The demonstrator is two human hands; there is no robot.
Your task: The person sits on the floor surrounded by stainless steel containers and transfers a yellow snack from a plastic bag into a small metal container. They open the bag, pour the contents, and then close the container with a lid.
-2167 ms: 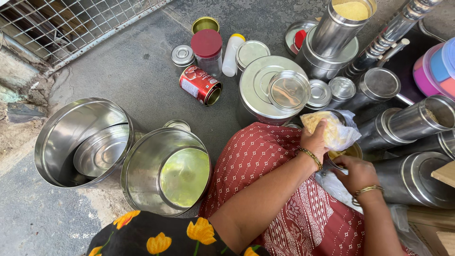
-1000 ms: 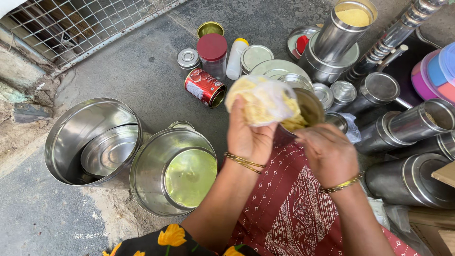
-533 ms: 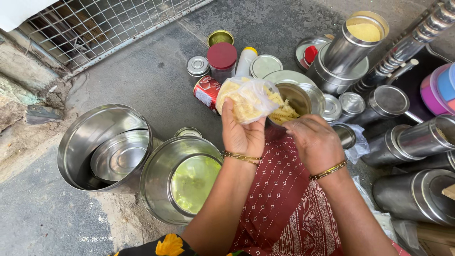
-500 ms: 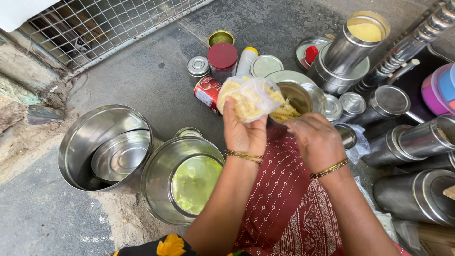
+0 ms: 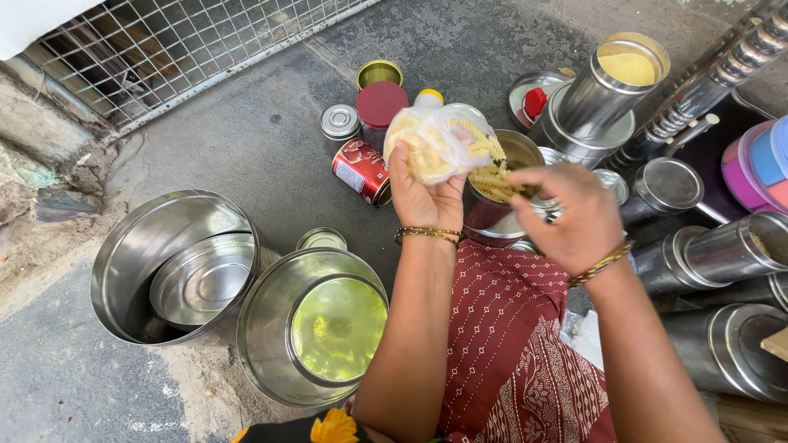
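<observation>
Over the open round steel canister (image 5: 492,215), left hand (image 5: 427,193) clenches a clear plastic bag of spiral pasta (image 5: 439,143) while right hand (image 5: 566,217) pinches its mouth at three o'clock; tilting gently should prevent spills

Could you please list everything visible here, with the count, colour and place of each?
plastic bag of pasta: one, clear with yellow spirals, tipped over the steel pot
steel pot: one, silver, centre, pasta inside
large open tins: two, silver, lower left
red can: one, lying on its side, centre
red-lidded jar: one, top centre
tall steel canisters: several, silver, right side
wire mesh: one, grey, top left
left hand: holds the bag
right hand: fingers at the bag's mouth
</observation>
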